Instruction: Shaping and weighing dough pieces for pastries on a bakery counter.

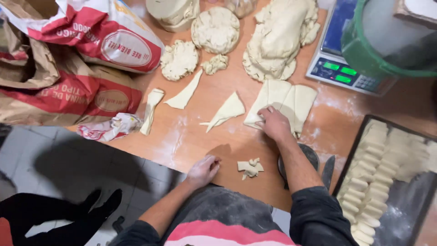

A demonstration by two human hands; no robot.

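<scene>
My right hand (pixel 274 124) presses on the near left corner of a folded flat sheet of pale dough (pixel 287 101) on the wooden table (pixel 218 141). My left hand (pixel 203 170) rests with curled fingers at the table's near edge and holds nothing. A small twisted scrap of dough (pixel 250 167) lies between my hands. Two cut triangles of dough (pixel 226 110) (pixel 185 94) and a narrow strip (pixel 151 109) lie to the left of the sheet.
A large dough mass (pixel 278 38) and smaller rough lumps (pixel 215 30) (pixel 179 59) sit at the back. Flour sacks (pixel 86 45) fill the left. A digital scale (pixel 339 68) carries a green bucket (pixel 387 41). A dark tray (pixel 409 200) of shaped pieces is at right.
</scene>
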